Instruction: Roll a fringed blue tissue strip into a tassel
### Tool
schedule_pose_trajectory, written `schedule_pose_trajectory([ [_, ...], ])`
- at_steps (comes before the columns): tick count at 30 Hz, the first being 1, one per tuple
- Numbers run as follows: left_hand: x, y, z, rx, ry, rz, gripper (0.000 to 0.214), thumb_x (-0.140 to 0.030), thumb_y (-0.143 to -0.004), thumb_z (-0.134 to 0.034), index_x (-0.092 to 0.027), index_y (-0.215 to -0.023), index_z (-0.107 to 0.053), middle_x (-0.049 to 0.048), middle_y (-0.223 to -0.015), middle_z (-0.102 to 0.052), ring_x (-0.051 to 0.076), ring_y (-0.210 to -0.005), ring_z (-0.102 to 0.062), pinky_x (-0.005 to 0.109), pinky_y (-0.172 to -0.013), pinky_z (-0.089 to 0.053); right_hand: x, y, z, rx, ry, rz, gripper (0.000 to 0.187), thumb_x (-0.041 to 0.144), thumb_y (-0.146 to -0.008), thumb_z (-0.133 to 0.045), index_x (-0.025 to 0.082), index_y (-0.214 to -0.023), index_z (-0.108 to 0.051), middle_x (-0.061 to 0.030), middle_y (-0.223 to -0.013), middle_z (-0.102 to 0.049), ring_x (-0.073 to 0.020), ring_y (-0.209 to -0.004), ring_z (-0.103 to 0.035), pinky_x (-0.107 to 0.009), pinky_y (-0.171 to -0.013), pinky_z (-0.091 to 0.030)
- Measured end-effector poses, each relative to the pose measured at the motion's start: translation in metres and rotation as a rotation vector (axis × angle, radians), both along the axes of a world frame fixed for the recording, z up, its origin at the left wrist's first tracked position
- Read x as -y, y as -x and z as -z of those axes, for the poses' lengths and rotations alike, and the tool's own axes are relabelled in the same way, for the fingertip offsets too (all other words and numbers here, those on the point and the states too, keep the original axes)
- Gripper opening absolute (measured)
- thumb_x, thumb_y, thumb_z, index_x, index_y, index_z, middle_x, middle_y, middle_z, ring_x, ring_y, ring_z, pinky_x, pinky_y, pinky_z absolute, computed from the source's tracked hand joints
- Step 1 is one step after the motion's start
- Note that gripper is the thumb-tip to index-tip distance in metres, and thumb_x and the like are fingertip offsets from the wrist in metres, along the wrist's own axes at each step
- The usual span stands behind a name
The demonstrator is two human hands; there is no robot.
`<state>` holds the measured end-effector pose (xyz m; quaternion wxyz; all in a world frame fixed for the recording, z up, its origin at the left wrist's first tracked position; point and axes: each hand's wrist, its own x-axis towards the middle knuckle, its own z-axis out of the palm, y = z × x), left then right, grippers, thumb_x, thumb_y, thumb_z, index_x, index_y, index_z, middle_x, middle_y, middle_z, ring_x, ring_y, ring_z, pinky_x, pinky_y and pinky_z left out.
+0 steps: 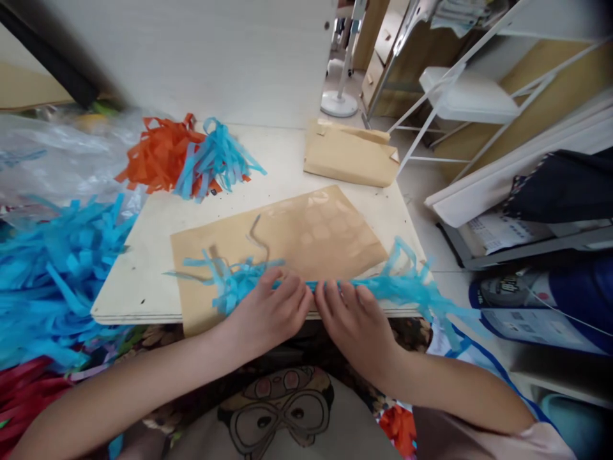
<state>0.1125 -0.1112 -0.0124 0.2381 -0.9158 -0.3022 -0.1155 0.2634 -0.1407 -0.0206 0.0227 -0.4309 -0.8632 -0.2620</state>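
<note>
Blue paper fringe [383,284] lay with its long axis along the desk's [143,281] near edge, over brown paper [287,246], pinched at its middle by both hands, left hand [268,313] and right hand [357,322] side by side, equally near.

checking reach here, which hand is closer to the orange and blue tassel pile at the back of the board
Left. The left hand lies below the tassel pile, slightly to its right; the right hand sits farther right, beside the left.
</note>
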Motion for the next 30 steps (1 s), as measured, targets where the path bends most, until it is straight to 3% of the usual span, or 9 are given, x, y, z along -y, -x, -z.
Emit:
schedule_pose_trajectory([
  [4, 0.007, 0.004, 0.002, 0.039, 0.095, -0.041, 0.022, -0.007, -0.075, -0.036, -0.012, -0.079, -0.057, 0.0032, -0.066, -0.058, 0.017, -0.071, -0.05, 0.035, -0.069, -0.032, 0.008, 0.009, 0.008, 0.011, 0.003, 0.06, 0.04, 0.007, -0.079, -0.024, 0.008, -0.112, -0.046, -0.0128, -0.085, -0.053, -0.0208, -0.073, -0.043, -0.034, -0.07, -0.027],
  [10, 0.021, 0.012, 0.006, 0.045, 0.122, -0.136, 0.029, -0.003, -0.073, -0.035, -0.008, -0.089, -0.059, 0.0099, -0.092, -0.06, 0.022, -0.086, -0.05, 0.036, -0.068, -0.035, 0.009, -0.016, 0.008, -0.054, -0.021, 0.112, 0.038, 0.008, -0.078, -0.031, 0.014, -0.11, -0.049, -0.0068, -0.094, -0.054, -0.0194, -0.077, -0.042, -0.033, -0.068, -0.027],
  [14, 0.019, 0.014, 0.005, 0.054, 0.101, -0.148, 0.03, -0.002, -0.074, -0.034, -0.01, -0.088, -0.059, 0.0106, -0.09, -0.061, 0.022, -0.086, -0.05, 0.036, -0.067, -0.034, 0.008, -0.033, 0.007, -0.084, -0.046, 0.15, 0.035, 0.006, -0.076, -0.034, 0.013, -0.105, -0.053, -0.0051, -0.1, -0.054, -0.0208, -0.087, -0.041, -0.034, -0.07, -0.026],
  [18, 0.012, 0.015, 0.0, 0.155, 0.19, -0.146, 0.018, -0.012, -0.076, -0.044, -0.019, -0.081, -0.059, 0.0031, -0.074, -0.061, 0.019, -0.076, -0.052, 0.036, -0.067, -0.031, 0.004, -0.023, 0.005, -0.175, -0.069, 0.088, 0.023, 0.011, -0.076, -0.04, 0.013, -0.09, -0.058, -0.0041, -0.104, -0.053, -0.0199, -0.091, -0.041, -0.035, -0.073, -0.025],
  [21, 0.008, 0.014, -0.001, 0.237, 0.251, -0.149, 0.01, -0.018, -0.074, -0.051, -0.021, -0.069, -0.058, -0.0017, -0.065, -0.059, 0.018, -0.073, -0.052, 0.037, -0.068, -0.028, 0.0, -0.01, 0.004, -0.281, -0.066, 0.008, 0.015, 0.017, -0.077, -0.047, 0.017, -0.086, -0.058, -0.0013, -0.097, -0.056, -0.0179, -0.085, -0.044, -0.034, -0.072, -0.026],
  [24, 0.008, 0.012, 0.001, 0.246, 0.281, -0.159, 0.009, -0.019, -0.073, -0.053, -0.019, -0.065, -0.057, -0.0036, -0.06, -0.057, 0.016, -0.068, -0.05, 0.036, -0.067, -0.027, -0.003, -0.004, 0.005, -0.357, 0.051, -0.102, 0.01, 0.019, -0.078, -0.049, 0.02, -0.083, -0.058, 0.0021, -0.082, -0.059, -0.0152, -0.075, -0.046, -0.033, -0.069, -0.026],
  [30, 0.0, 0.012, 0.002, 0.269, 0.363, -0.146, 0.011, -0.019, -0.074, -0.051, -0.018, -0.064, -0.056, -0.0039, -0.057, -0.054, 0.014, -0.064, -0.048, 0.035, -0.068, -0.027, -0.013, -0.002, 0.004, -0.426, 0.169, -0.127, 0.016, 0.018, -0.08, -0.046, 0.018, -0.07, -0.058, 0.0014, -0.065, -0.056, -0.0136, -0.066, -0.044, -0.031, -0.065, -0.027],
])
